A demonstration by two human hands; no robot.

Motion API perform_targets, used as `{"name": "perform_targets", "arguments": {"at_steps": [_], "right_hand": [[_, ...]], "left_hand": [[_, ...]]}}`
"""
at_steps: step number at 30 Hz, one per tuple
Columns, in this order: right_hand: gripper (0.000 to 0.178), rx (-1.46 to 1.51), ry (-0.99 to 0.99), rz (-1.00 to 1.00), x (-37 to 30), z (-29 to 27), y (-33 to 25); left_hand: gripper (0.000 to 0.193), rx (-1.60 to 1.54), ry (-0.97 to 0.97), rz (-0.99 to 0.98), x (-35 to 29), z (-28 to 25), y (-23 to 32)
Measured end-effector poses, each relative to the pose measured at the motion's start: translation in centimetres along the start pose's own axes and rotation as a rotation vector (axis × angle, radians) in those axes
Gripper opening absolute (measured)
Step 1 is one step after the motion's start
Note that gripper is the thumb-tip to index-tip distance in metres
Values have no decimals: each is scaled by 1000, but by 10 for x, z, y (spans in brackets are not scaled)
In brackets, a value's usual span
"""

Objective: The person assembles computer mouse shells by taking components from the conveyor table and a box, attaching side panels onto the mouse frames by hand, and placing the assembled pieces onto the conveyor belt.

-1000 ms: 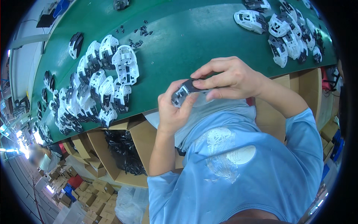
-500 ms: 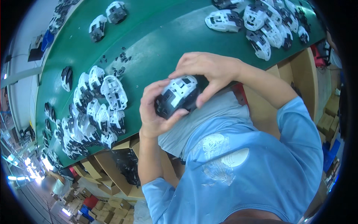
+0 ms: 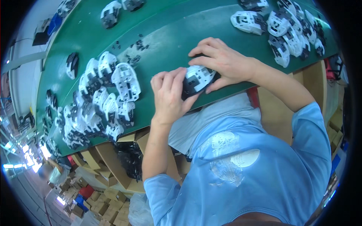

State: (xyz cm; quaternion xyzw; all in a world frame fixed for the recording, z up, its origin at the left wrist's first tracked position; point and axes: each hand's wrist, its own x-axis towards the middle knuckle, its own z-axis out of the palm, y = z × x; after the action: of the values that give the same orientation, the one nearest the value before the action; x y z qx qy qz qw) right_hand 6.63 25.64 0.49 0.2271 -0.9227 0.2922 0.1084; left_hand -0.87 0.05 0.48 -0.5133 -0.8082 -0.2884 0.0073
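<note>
Left hand [image 3: 168, 92] and right hand [image 3: 228, 64], half-curled, are gripping opposite ends of a white-and-black mouse shell [image 3: 197, 79] over the green worktable [image 3: 171, 43] near its edge, tabletop contact unclear from where I'm standing.

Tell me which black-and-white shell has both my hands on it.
The shell between your left hand and right hand, by the green table's near edge. The other shells lie untouched.

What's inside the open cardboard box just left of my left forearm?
Crumpled, glossy black plastic shows inside the cardboard box. Anything beneath that plastic, or wrapped in it, is covered, so I can't tell.
</note>
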Motion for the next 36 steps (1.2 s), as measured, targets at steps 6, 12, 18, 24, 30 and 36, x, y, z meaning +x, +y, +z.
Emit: {"name": "perform_targets", "arguments": {"at_steps": [6, 12, 18, 24, 30, 36], "right_hand": [[67, 139, -39, -58, 10, 8, 6], [63, 109, -33, -103, 17, 4, 9], [68, -6, 44, -121, 7, 4, 3], [69, 158, -173, -115, 14, 5, -1], [76, 67, -144, 25, 11, 3, -6], [93, -18, -57, 135, -15, -4, 4]], "left_hand": [[69, 65, 55, 23, -1, -3, -2], [73, -27, 51, 22, 1, -2, -12], [72, 37, -3, 38, 4, -1, -3], [57, -64, 46, 56, -1, -7, -2], [80, 43, 112, -37, -31, -39, 4], [26, -45, 865, -1301, -304, -107, -88]]}}
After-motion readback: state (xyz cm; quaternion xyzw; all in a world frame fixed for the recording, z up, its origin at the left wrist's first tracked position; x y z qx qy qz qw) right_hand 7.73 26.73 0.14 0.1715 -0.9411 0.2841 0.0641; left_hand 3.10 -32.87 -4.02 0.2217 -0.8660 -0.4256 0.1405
